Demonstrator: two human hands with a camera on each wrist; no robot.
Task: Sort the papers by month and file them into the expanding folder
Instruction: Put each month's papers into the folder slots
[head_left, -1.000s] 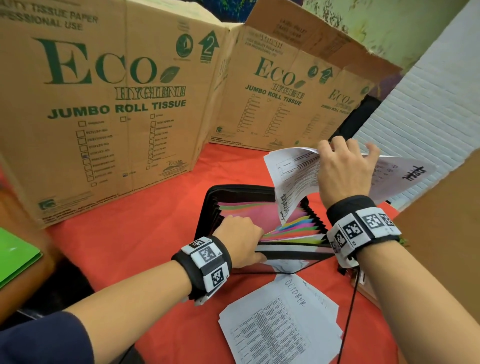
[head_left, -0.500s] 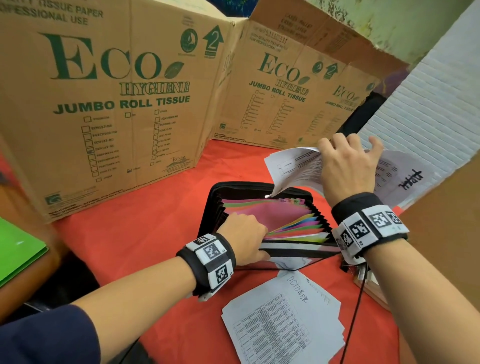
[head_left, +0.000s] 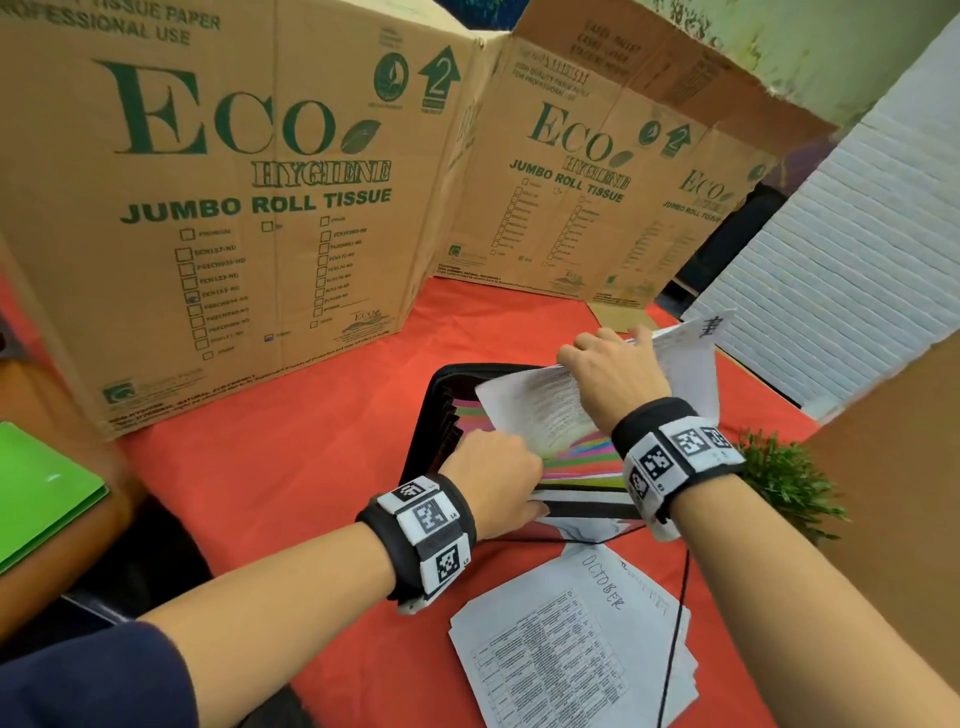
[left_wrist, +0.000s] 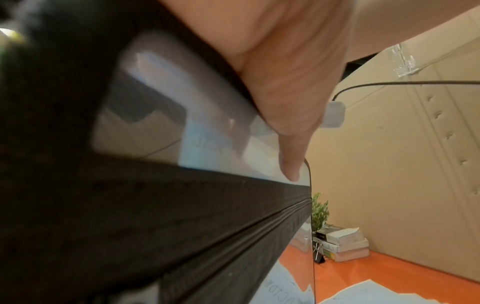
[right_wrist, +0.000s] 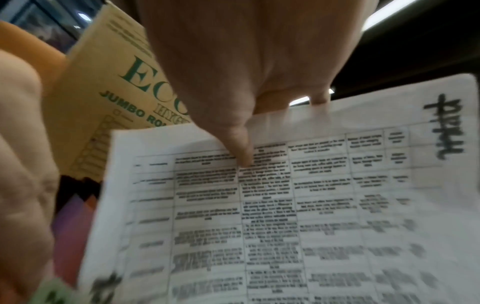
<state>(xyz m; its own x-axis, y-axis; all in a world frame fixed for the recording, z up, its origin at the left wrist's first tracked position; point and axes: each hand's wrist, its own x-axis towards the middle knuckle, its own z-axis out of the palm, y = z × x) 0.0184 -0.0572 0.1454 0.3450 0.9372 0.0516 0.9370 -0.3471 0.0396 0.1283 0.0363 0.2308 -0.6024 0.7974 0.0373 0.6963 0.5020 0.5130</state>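
On the red desk (head_left: 291, 467) before cardboard boxes (head_left: 234, 208), the right hand (head_left: 613, 379) pinches limp, light papers (head_left: 540, 410) by their top edge over the expanding folder (head_left: 441, 410), whose front edge the left hand (head_left: 493, 478) grips.

Even indoor light; wrist views blurred, head view bowed at edges.

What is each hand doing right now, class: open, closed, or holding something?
Left hand: fingers curled into the expanding folder, holding its front open.
Right hand: gripping the printed papers over the folder.
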